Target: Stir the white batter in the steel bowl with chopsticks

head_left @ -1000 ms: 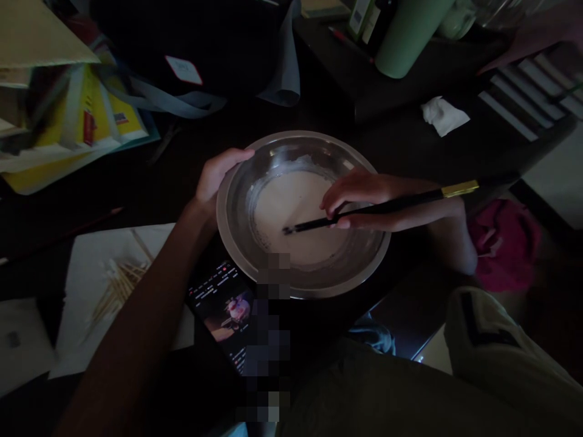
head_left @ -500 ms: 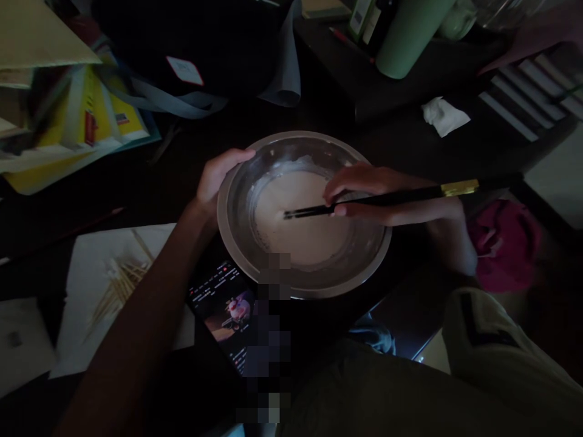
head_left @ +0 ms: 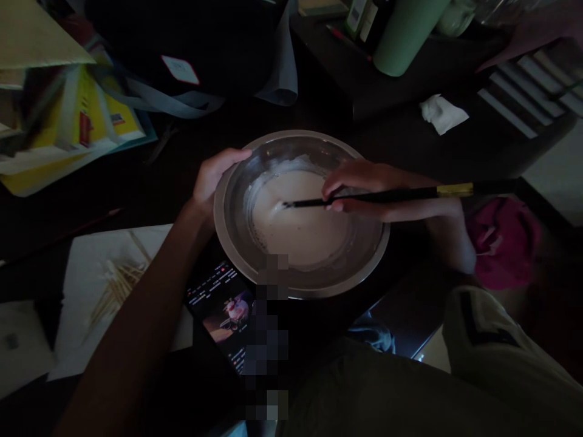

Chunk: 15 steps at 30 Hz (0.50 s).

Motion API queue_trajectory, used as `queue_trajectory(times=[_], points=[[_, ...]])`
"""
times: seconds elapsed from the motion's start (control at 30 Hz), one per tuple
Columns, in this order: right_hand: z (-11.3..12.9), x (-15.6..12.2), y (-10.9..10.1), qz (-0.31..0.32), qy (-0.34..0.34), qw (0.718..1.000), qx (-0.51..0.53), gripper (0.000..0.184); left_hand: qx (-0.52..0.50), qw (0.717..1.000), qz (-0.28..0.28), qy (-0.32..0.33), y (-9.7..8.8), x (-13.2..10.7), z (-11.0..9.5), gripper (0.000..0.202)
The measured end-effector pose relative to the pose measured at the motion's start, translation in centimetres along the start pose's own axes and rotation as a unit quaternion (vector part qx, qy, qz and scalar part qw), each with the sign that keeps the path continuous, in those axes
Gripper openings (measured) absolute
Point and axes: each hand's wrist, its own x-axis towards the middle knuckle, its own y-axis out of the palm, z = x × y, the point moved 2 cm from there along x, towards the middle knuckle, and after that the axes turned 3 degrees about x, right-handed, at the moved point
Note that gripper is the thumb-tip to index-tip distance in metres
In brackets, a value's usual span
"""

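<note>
From my remote seat, I see the chopsticks [head_left: 396, 195] lying flatter across the view than a second ago, when they slanted down toward their tips; those tips have shifted to a spot farther from the wearer. My right hand [head_left: 355, 181] keeps its fingers pinched around them, and my left hand [head_left: 213, 177] stays curled on the side of the bowl [head_left: 231, 246], gripping its rim. The bowl has hardly moved on the dark table [head_left: 182, 142], just in front of the wearer.

It is round, wide and made of dull, shiny metal, with a broad, flat lip. The liquid [head_left: 300, 237] inside is pale beige and smooth, with small bubbles along its left edge and smears on the wall above. The chopsticks are slim and black with a gold band. Near the left forearm, thin cotton swabs [head_left: 116, 285] lie heaped on soft white paper [head_left: 77, 255], beside a flat, lit phone [head_left: 230, 315]
</note>
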Motion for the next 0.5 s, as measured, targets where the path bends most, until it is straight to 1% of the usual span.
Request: queue_trajectory(times=[0.07,0.13,0.2,0.23,0.3,0.33,0.37,0.43,0.5], points=[[-0.1,-0.6,-1.0,-0.03,0.049,0.998,-0.039,0.021,-0.002,1.0,0.001,0.005,0.0,0.0,0.0,0.031],[-0.1,-1.2,-2.1,-0.03,0.068,0.997,-0.036,0.02,-0.004,1.0,0.007,0.001,-0.1,0.1,0.0,0.032],[0.0,-1.6,-2.7,0.002,0.051,0.999,0.006,0.021,-0.007,1.0,0.009,-0.003,-0.2,0.1,0.0,0.031],[0.1,-1.5,-2.6,0.024,0.032,0.999,0.03,0.021,-0.008,1.0,0.007,-0.003,-0.2,0.1,0.0,0.03],[0.2,-1.1,-1.7,0.058,-0.004,0.996,0.064,0.021,-0.008,1.0,0.002,-0.002,-0.3,0.2,0.0,0.028],[0.2,-0.7,-1.1,0.057,-0.017,0.996,0.07,0.021,-0.01,1.0,0.004,-0.003,-0.2,0.2,0.0,0.028],[0.2,-0.4,-0.6,0.046,-0.018,0.996,0.067,0.022,-0.013,1.0,0.007,-0.004,-0.2,0.2,0.0,0.028],[0.1,0.0,0.0,0.008,0.006,0.999,0.042,0.023,-0.018,1.0,0.006,0.0,-0.1,0.3,0.0,0.028],[-0.1,-0.2,-0.4,-0.033,0.043,0.999,-0.006,0.023,-0.019,1.0,-0.001,0.007,-0.1,0.3,0.0,0.026]])
